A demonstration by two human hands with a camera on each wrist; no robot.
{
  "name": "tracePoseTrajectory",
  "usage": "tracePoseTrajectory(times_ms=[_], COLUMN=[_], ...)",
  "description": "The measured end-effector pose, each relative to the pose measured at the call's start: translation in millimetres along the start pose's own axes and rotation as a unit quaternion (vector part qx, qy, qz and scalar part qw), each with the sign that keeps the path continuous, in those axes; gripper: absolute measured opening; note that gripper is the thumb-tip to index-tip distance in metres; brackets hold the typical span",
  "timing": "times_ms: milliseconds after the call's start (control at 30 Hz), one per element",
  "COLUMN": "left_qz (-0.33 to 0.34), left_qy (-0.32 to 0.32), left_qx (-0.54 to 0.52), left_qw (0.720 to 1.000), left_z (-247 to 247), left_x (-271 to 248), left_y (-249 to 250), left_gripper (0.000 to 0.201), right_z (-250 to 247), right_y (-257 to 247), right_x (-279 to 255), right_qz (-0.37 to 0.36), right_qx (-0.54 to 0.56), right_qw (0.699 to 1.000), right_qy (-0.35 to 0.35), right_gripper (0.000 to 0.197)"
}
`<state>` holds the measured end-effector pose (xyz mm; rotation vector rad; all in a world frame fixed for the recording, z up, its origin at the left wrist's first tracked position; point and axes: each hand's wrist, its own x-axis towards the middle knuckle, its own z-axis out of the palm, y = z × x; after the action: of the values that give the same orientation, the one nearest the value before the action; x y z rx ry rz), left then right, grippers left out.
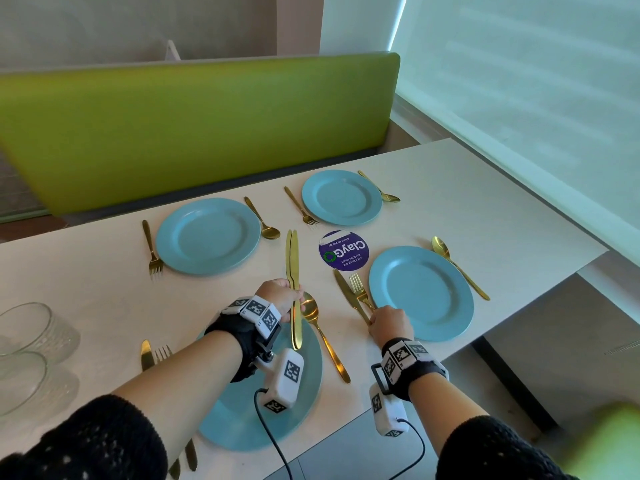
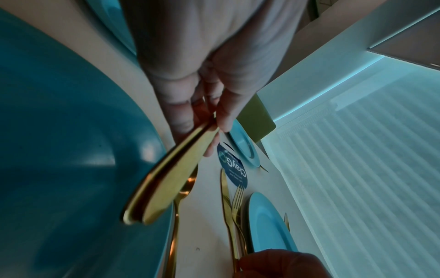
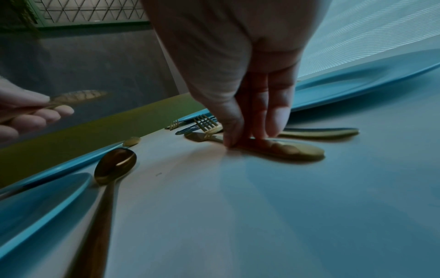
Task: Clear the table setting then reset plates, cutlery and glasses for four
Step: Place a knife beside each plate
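Note:
My left hand [image 1: 292, 299] grips two gold knives [image 1: 293, 258] together by their middles, blades pointing away, handles over the near left blue plate [image 1: 242, 427]. In the left wrist view the knives [image 2: 161, 188] run out from between thumb and fingers. My right hand [image 1: 384, 322] is down on the table, and in the right wrist view its fingertips [image 3: 271, 131] pinch the handle of a third knife [image 3: 297, 150]. That knife [image 1: 348, 294] lies flat beside a fork [image 1: 360, 292], left of the near right plate [image 1: 420, 292]. Two more blue plates [image 1: 207, 235] [image 1: 341, 197] sit at the far side.
Gold forks [image 1: 152, 247] [image 1: 301, 206] and spoons [image 1: 263, 218] [image 1: 379, 187] [image 1: 457, 266] [image 1: 322, 334] flank the plates. A knife and a fork [image 1: 162, 353] lie near my left forearm. Two glasses [image 1: 27, 327] stand at the left. A round purple sticker [image 1: 343, 250] marks the table's middle. A green bench back [image 1: 194, 126] is beyond.

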<state>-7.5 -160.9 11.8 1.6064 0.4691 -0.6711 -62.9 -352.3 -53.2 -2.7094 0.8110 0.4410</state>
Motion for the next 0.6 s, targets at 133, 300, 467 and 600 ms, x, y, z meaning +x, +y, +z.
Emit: tracePoseTrajectory(times_ms=[133,300,467,600], left_qz=[0.005,0.007,-0.001,-0.007], left_qy=[0.003,0.008,0.007,-0.001], left_qx=[0.002,0.017,0.038,0.063], left_qw=[1.000,1.000,0.999,0.998], left_z=[-1.9,-5.9,-10.2,-14.5], left_x=[-1.2,-0.9,-0.1,-1.2], left_y=[-3.2,-6.2,-8.2,-10.6], left_gripper=[0.020,0.018,0.020,0.024], right_z=[-0.6,-2.8,-10.8,-22.1], right_y=[0.2,-0.6,-3.1,-18.7], right_x=[0.7,0.2,-5.0,-15.4], right_qz=[0.000,0.004,-0.002,-0.053], right_qx=[0.003,0.010,0.026,0.031], right_qw=[1.000,1.000,1.000,0.998], right_qy=[-0.003,-0.004,0.003,0.005], right_gripper=[0.027,0.026,0.027,0.025])
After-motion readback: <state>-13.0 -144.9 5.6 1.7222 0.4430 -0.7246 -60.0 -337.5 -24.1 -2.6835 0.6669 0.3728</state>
